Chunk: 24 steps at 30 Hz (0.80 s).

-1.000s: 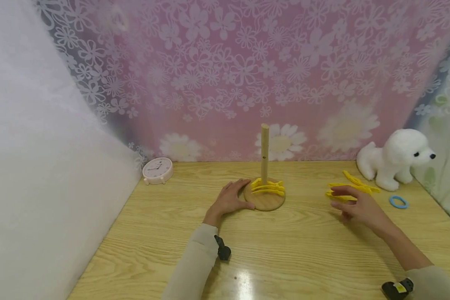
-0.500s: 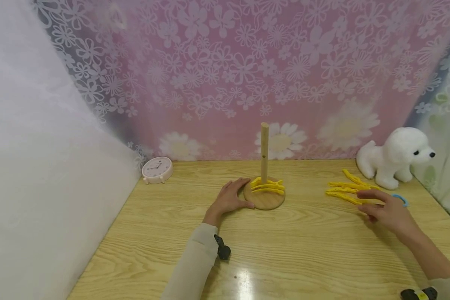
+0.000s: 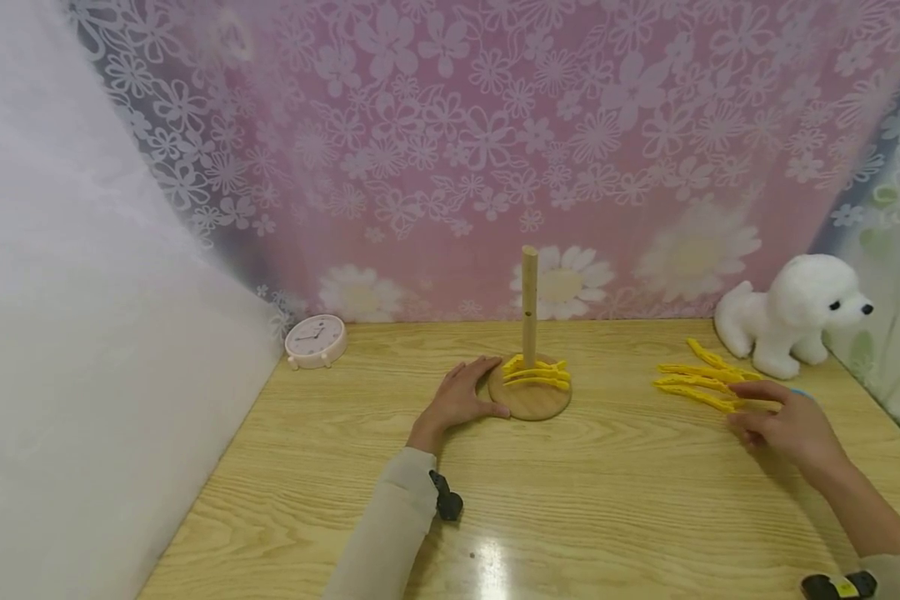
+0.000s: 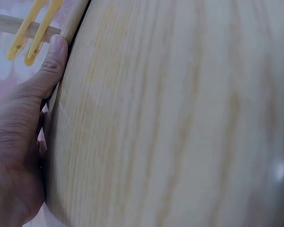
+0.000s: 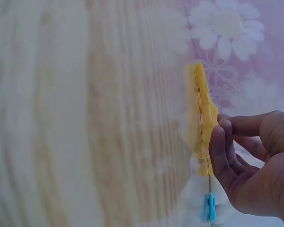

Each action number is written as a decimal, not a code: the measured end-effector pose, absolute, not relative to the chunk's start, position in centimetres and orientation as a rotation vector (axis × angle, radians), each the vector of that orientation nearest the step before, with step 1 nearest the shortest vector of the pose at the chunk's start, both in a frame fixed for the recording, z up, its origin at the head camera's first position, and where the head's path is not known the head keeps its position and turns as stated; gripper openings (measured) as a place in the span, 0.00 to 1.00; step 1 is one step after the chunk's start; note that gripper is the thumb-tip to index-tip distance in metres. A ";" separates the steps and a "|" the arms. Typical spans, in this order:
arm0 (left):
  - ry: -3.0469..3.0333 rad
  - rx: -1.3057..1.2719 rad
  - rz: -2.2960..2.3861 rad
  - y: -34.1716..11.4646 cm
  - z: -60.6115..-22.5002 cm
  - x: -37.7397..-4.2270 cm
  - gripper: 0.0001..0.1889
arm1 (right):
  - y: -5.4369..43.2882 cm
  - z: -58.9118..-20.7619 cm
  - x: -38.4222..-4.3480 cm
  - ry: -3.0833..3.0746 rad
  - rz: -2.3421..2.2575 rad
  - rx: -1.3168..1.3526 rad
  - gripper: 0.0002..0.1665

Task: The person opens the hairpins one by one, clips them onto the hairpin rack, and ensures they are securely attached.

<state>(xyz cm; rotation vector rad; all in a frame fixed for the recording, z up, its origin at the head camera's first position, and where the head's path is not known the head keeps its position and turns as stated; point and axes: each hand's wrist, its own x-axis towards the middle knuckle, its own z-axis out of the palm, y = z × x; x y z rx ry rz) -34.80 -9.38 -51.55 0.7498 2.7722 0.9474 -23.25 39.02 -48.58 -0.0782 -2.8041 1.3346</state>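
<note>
A wooden stand has a round base (image 3: 532, 409) and an upright post (image 3: 528, 308). Several yellow hair clips (image 3: 537, 380) lie across the foot of the post. My left hand (image 3: 456, 397) grips the left rim of the base, thumb at the near edge; its other fingertips are partly hidden in the left wrist view. To the right, several more slender yellow hair clips (image 3: 696, 397) lie on the table. My right hand (image 3: 798, 433) is at the right end of the nearest clip (image 5: 206, 111), thumb and forefinger bent on either side of it with a gap showing between them.
A blue ring (image 3: 801, 392) lies mostly hidden behind my right hand. Beyond the loose clips sits a white toy dog (image 3: 791, 317). A pink clock (image 3: 316, 340) stands at the table's back left corner. Flowered cloth hangs behind the table (image 3: 592, 517).
My right hand has moved right along the loose clips to the near clip's end, and it now covers most of the blue ring. The left hand stays on the stand.
</note>
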 end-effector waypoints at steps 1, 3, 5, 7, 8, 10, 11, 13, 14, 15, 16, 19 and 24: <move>2.771 0.750 0.948 -9.4 -51.6 -34.8 0.53 | 39.1 -48.6 -23.2 -2.799 1.321 -0.094 0.35; 2.769 0.751 0.943 -9.3 -51.6 -34.8 0.53 | 39.3 -48.7 -23.3 -2.804 1.281 -0.105 0.35; 2.770 0.748 0.944 -9.4 -51.6 -34.8 0.53 | 39.4 -48.9 -23.4 -2.818 1.273 -0.091 0.35; 2.772 0.747 0.945 -9.4 -51.6 -34.9 0.53 | 39.5 -49.0 -23.5 -2.838 1.260 -0.061 0.35; 2.772 0.746 0.947 -9.4 -51.6 -34.9 0.53 | 39.5 -49.0 -23.5 -2.848 1.249 -0.043 0.35; 2.776 0.747 0.950 -9.4 -51.5 -34.9 0.53 | 39.6 -49.1 -23.6 -2.865 1.241 -0.026 0.37; 2.776 0.748 0.950 -9.4 -51.5 -34.9 0.53 | 39.6 -49.1 -23.6 -2.872 1.229 -0.020 0.37; 2.777 0.749 0.941 -9.4 -51.5 -34.9 0.53 | 39.5 -49.1 -23.5 -2.884 1.184 -0.008 0.36; 2.776 0.749 0.938 -9.4 -51.5 -34.9 0.53 | 39.5 -49.2 -23.5 -2.889 1.164 0.000 0.35; 2.777 0.747 0.936 -9.4 -51.5 -34.9 0.53 | 39.5 -49.2 -23.5 -2.892 1.143 0.009 0.34; 2.775 0.744 0.934 -9.4 -51.5 -34.9 0.53 | 39.5 -49.2 -23.4 -2.891 1.125 0.016 0.33; 2.772 0.734 0.931 -9.4 -51.6 -34.9 0.53 | 39.4 -49.2 -23.3 -2.883 1.072 0.027 0.29; 2.771 0.727 0.942 -9.4 -51.7 -34.9 0.53 | 39.3 -49.1 -23.2 -2.875 1.132 -0.021 0.28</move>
